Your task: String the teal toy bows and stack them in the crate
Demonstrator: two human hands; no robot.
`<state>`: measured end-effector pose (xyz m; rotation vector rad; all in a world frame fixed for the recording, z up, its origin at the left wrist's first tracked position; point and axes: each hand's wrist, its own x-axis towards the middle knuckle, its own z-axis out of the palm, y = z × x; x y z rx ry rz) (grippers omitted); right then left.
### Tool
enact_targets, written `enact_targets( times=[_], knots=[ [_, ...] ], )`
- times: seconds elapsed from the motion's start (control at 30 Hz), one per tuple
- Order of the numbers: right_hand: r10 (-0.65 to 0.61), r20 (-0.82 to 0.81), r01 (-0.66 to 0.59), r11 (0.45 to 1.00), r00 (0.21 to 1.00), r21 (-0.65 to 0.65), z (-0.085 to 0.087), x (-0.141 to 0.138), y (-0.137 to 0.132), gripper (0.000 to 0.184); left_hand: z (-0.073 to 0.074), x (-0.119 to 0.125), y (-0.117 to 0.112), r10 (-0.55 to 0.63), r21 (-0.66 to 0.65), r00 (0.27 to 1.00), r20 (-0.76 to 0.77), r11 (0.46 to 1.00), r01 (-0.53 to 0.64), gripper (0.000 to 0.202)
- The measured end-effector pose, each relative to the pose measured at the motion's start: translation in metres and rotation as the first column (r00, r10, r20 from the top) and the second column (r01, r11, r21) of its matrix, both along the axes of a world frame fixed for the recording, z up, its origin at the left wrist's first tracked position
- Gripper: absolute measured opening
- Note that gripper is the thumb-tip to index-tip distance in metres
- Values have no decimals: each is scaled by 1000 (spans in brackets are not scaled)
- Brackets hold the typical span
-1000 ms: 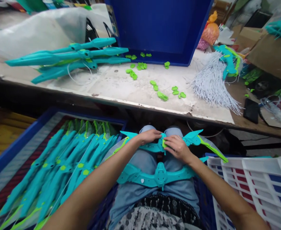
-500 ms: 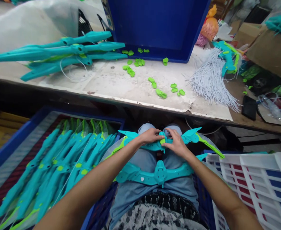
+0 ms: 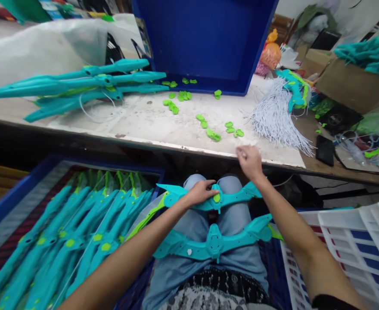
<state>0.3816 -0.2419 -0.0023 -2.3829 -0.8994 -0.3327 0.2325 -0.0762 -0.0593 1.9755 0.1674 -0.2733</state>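
The left hand (image 3: 202, 193) grips the crosswise farther turquoise bow (image 3: 236, 197) beside its centre; beyond that bow, lime-green caps (image 3: 213, 135) lie nearer the curled right hand (image 3: 250, 162), contents unclear.

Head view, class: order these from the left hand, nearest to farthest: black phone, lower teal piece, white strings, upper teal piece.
From the left hand:
1. Upper teal piece, at its fingers.
2. Lower teal piece, lap, toward the body.
3. White strings, right on the table.
4. Black phone, farther right.
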Motion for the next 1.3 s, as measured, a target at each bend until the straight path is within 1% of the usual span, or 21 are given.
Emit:
enact_targets(
  times=[0.03, 0.07, 0.13, 0.2, 0.23, 0.3, 0.37, 0.47, 0.53, 0.6, 0.67, 0.73, 0.8, 0.87, 0.9, 1.0, 1.07, 1.13, 1.2, 1.23, 1.3],
  knots=[
    [-67, 58, 67, 998, 996, -9, 6, 24, 4, 29, 3, -4, -4, 58, 34, 995, 82, 998, -61, 49],
    [-92, 84, 97, 994, 992, -47, 10, 47, 9, 29, 7, -9, -8, 112, 68, 976, 186, 990, -126, 46],
    [-95, 89, 108, 983, 991, -151, 14, 81, 19, 27, 16, -25, -18, 170, 105, 907, 386, 969, -226, 35],
    [-89, 87, 107, 967, 992, -231, 12, 97, 26, 26, 25, -48, -25, 166, 102, 866, 471, 965, -240, 27],
    [-105, 96, 125, 963, 990, -239, 11, 98, 27, 28, 29, -60, -28, 153, 96, 870, 468, 970, -222, 25],
    [-172, 105, 191, 960, 979, -205, 11, 93, 24, 36, 31, -86, -30, 125, 87, 910, 395, 981, -173, 22],
    [-238, 75, 248, 954, 968, -170, 12, 83, 17, 43, 27, -110, -31, 107, 89, 961, 255, 987, -134, 24],
    [-276, 6, 271, 940, 961, -206, 17, 70, 1, 35, 19, -136, -32, 87, 121, 996, 31, 989, -90, 30],
    [-287, -13, 274, 925, 958, -264, 19, 66, -9, 30, 16, -143, -35, 30, 158, 996, -81, 987, -17, 37],
    [-282, -7, 264, 907, 959, -327, 19, 63, -19, 32, 17, -143, -39, -44, 173, 983, -178, 982, 75, 47],
    [-260, 28, 253, 903, 965, -347, 19, 63, -28, 34, 19, -139, -43, -90, 151, 964, -250, 980, 131, 56],
    [-174, 85, 191, 935, 981, -298, 19, 66, -36, 31, 19, -132, -46, -108, 121, 953, -282, 982, 147, 60],
    [13, 105, 15, 965, 994, -263, 21, 72, -42, 35, 17, -125, -47, -120, 101, 950, -290, 983, 155, 58],
    [198, 37, -180, 943, 979, -281, 22, 81, -45, 40, 14, -120, -46, -139, 76, 946, -292, 983, 168, 53],
    [246, -16, -239, 924, 969, -299, 22, 86, -45, 38, 12, -117, -45, -147, 61, 946, -289, 983, 172, 49],
    [260, -89, -275, 896, 961, -348, 21, 100, -41, 25, 9, -111, -44, -150, 35, 949, -276, 985, 166, 41],
    [265, -66, -270, 890, 962, -368, 20, 106, -39, 21, 8, -108, -44, -147, 16, 953, -267, 988, 157, 38],
    [246, -41, -243, 900, 969, -361, 19, 103, -37, 21, 7, -104, -45, -127, -8, 958, -256, 992, 129, 37],
    [179, -30, -179, 931, 983, -317, 22, 87, -39, 23, 5, -100, -44, -90, -34, 966, -242, 996, 84, 36],
    [143, -30, -145, 948, 989, -284, 23, 72, -42, 25, 5, -98, -43, -72, -53, 968, -238, 997, 61, 35],
    [126, -41, -132, 970, 991, -206, 25, 27, -48, 27, 4, -94, -40, -62, -114, 970, -235, 993, 36, 34]
  ],
)
